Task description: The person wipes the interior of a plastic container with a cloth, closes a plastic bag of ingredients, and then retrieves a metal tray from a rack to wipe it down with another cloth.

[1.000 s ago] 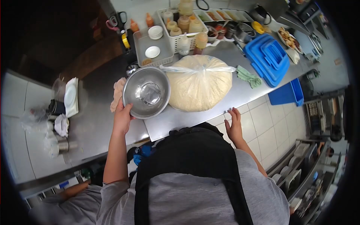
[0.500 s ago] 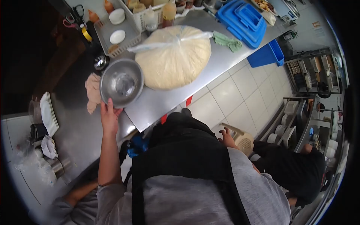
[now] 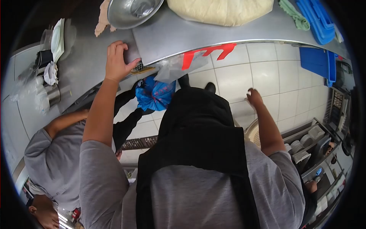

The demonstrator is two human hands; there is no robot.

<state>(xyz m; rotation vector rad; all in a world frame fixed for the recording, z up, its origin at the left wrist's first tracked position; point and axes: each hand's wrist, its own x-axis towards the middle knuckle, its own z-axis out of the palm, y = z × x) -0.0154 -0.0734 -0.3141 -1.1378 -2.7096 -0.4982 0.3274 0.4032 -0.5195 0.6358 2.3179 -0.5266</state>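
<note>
My left hand rests at the near edge of the steel counter, fingers bent and thumb spread away, with nothing in it. Just beyond it stands a metal mixing bowl, apart from the fingers. A pinkish cloth lies beside the bowl. To the bowl's right sits a large clear bag of pale dough-like material, partly cut off by the top of the view. My right hand hangs over the tiled floor, fingers loosely bent and apart, touching no object that I can see.
A blue lid and a green cloth lie at the counter's right end, above a blue bin. A tied blue bag is below the counter. Another person's grey shirt shows close on the left; dish shelves stand right.
My left hand has let go of the bowl's rim and drawn back to the counter edge. My right hand has swung forward, away from the beige stool. The view has tilted down.
</note>
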